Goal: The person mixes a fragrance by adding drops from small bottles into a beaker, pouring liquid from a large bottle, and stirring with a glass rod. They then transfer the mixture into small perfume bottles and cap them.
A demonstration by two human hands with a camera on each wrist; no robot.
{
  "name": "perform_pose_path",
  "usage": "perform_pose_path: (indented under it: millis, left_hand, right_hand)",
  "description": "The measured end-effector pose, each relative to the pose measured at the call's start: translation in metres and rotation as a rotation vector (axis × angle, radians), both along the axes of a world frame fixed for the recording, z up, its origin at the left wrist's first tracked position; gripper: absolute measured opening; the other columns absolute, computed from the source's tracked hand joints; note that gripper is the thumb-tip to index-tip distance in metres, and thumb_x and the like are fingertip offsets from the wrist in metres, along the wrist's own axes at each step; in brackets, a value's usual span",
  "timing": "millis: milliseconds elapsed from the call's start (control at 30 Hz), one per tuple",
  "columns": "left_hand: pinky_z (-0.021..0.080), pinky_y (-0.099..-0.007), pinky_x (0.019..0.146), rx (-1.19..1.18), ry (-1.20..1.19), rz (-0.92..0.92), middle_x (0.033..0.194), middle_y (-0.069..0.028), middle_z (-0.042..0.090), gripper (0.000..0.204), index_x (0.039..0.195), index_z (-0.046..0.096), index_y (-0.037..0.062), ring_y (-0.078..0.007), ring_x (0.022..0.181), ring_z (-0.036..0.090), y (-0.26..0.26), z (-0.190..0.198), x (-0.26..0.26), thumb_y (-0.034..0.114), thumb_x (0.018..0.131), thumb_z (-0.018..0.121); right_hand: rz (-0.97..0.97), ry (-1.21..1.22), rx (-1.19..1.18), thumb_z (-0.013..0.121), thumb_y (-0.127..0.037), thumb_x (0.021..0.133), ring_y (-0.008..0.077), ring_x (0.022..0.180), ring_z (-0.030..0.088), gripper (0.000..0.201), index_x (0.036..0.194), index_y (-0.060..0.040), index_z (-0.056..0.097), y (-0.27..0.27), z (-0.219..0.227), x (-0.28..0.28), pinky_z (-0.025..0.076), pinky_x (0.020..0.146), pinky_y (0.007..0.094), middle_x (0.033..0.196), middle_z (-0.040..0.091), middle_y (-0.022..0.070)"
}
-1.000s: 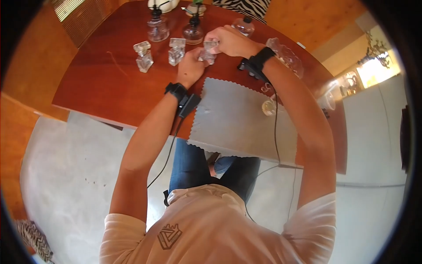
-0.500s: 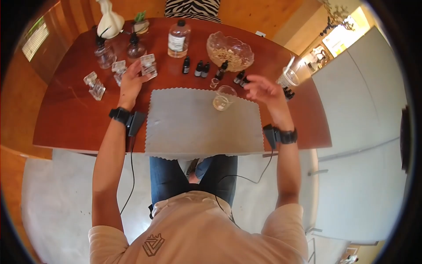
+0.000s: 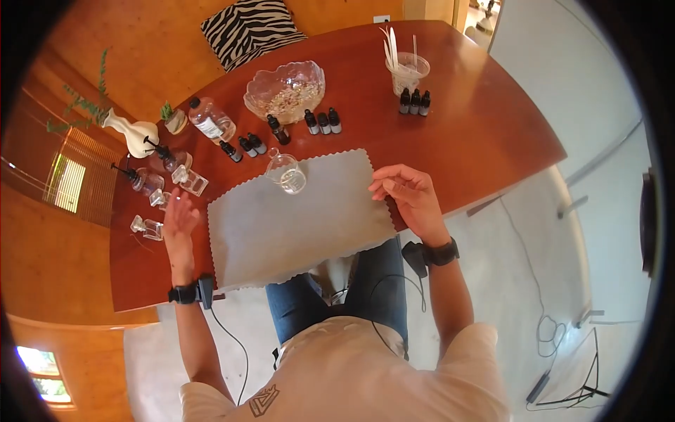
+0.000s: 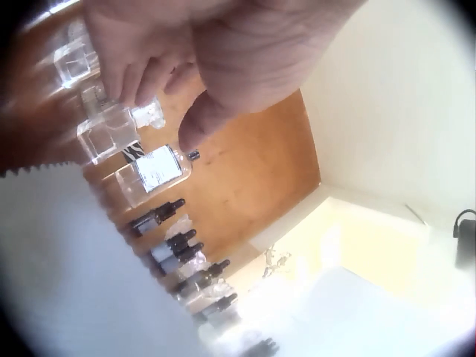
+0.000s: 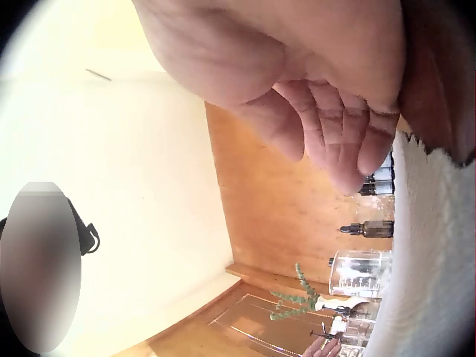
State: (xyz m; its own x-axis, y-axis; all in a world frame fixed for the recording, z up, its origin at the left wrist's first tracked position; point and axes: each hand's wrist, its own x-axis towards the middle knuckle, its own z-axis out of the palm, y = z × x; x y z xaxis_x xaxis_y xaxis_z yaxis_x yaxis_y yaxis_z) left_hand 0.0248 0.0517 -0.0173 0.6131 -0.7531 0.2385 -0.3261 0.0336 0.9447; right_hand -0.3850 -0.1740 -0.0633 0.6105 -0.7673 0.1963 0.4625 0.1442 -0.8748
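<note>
My left hand [image 3: 183, 221] is at the left of the table, empty, its fingers loosely extended. Close beside it stand three clear square glass bottles with clear stoppers: one bottle [image 3: 193, 181] farthest back, a second bottle [image 3: 159, 200] partly behind my fingers, and a third bottle [image 3: 149, 228] nearest me. In the left wrist view, the fingers overlap a glass bottle [image 4: 108, 134]. Over the right edge of the grey mat [image 3: 302, 232] hovers my right hand [image 3: 413, 200], holding nothing, fingers relaxed. A clear beaker [image 3: 287, 174] stands at the mat's back edge.
Several small black-capped dropper bottles [image 3: 323, 122] line up behind the mat. Behind them are a labelled bottle [image 3: 212, 122] and a scalloped glass bowl [image 3: 285, 91]. A plastic cup [image 3: 408, 72] with sticks stands back right. Pump bottles [image 3: 146, 181] and a white vase [image 3: 133, 133] are at left.
Both hands were at a glass bottle on the left. The right hand moved off to the right; the left has since let go and drawn back. The head view has swung right.
</note>
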Motion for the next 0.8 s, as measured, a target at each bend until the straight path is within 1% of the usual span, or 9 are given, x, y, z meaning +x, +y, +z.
perform_pose_path:
  millis: [33,133,233,333,367,567,667,767,800]
  left_hand:
    - [0.048,-0.0308,0.105,-0.026,0.012,-0.009,0.145,-0.0136,0.055,0.054,0.151,0.045,0.0045,-0.0197,0.131,0.054,0.001,-0.001,-0.014,0.003,0.098,0.051]
    - [0.050,-0.0309,0.102,0.151,0.041,-0.043,0.133,-0.0108,0.065,0.045,0.139,0.058,0.0000,-0.0190,0.122,0.061,-0.001,-0.009,-0.032,-0.003,0.094,0.055]
    - [0.051,-0.0309,0.100,0.221,-0.114,-0.044,0.120,-0.0084,0.071,0.038,0.126,0.067,-0.0015,-0.0181,0.110,0.067,-0.009,-0.024,-0.033,-0.007,0.090,0.059]
    - [0.052,-0.0315,0.097,0.232,-0.167,-0.059,0.116,-0.0087,0.072,0.036,0.123,0.069,-0.0004,-0.0179,0.107,0.068,-0.017,-0.029,-0.034,-0.006,0.088,0.063]
    - [0.052,-0.0316,0.096,0.268,-0.194,-0.062,0.115,-0.0089,0.073,0.035,0.124,0.069,0.0012,-0.0178,0.106,0.067,-0.018,-0.025,-0.037,-0.001,0.090,0.065]
    - [0.051,-0.0317,0.096,0.394,-0.151,-0.107,0.116,-0.0095,0.073,0.034,0.125,0.069,0.0020,-0.0185,0.104,0.068,-0.032,0.003,-0.043,0.003,0.091,0.065]
    - [0.051,-0.0316,0.096,0.384,-0.170,-0.094,0.115,-0.0105,0.074,0.035,0.125,0.068,0.0012,-0.0184,0.105,0.068,-0.045,0.013,-0.044,0.002,0.091,0.064]
    - [0.051,-0.0305,0.095,0.285,-0.180,-0.057,0.114,-0.0108,0.074,0.032,0.124,0.068,-0.0002,-0.0174,0.105,0.068,-0.061,0.013,-0.037,0.001,0.092,0.064]
    - [0.052,-0.0299,0.095,0.203,-0.163,-0.011,0.114,-0.0109,0.074,0.031,0.124,0.068,-0.0006,-0.0169,0.105,0.068,-0.067,0.011,-0.036,0.000,0.093,0.063]
  right_hand:
    - [-0.023,0.019,0.003,0.063,-0.009,0.099,0.0172,0.088,0.068,0.022,0.114,0.0061,0.067,0.001,-0.001,-0.001,0.054,0.083,0.0305,0.097,0.072,0.0118]
    - [-0.063,0.069,-0.011,0.062,-0.008,0.098,0.0163,0.089,0.068,0.021,0.112,0.0068,0.067,0.002,0.003,0.007,0.054,0.083,0.0306,0.096,0.072,0.0115]
    - [-0.094,0.124,-0.049,0.062,-0.007,0.097,0.0156,0.090,0.068,0.020,0.110,0.0073,0.067,0.007,0.005,0.007,0.055,0.083,0.0306,0.095,0.071,0.0105]
    - [-0.106,0.161,-0.086,0.062,-0.007,0.096,0.0154,0.090,0.068,0.019,0.109,0.0070,0.068,0.008,0.003,0.007,0.055,0.083,0.0300,0.095,0.070,0.0094]
    - [-0.100,0.167,-0.094,0.063,-0.006,0.096,0.0154,0.090,0.068,0.019,0.109,0.0068,0.068,0.008,0.003,0.007,0.055,0.083,0.0298,0.095,0.070,0.0089]
    - [-0.110,0.227,-0.163,0.064,-0.005,0.097,0.0144,0.089,0.068,0.016,0.108,0.0055,0.068,0.012,0.006,0.010,0.055,0.080,0.0288,0.094,0.070,0.0081]
    - [-0.124,0.244,-0.213,0.064,-0.005,0.097,0.0139,0.088,0.067,0.015,0.108,0.0051,0.068,0.013,0.004,0.012,0.055,0.079,0.0285,0.094,0.070,0.0082]
    - [-0.128,0.270,-0.230,0.064,-0.005,0.098,0.0137,0.087,0.067,0.015,0.108,0.0050,0.068,0.014,0.006,0.011,0.055,0.080,0.0284,0.093,0.070,0.0081]
    - [-0.132,0.282,-0.231,0.064,-0.005,0.098,0.0136,0.087,0.067,0.015,0.108,0.0051,0.068,0.014,0.007,0.011,0.055,0.080,0.0283,0.093,0.070,0.0081]
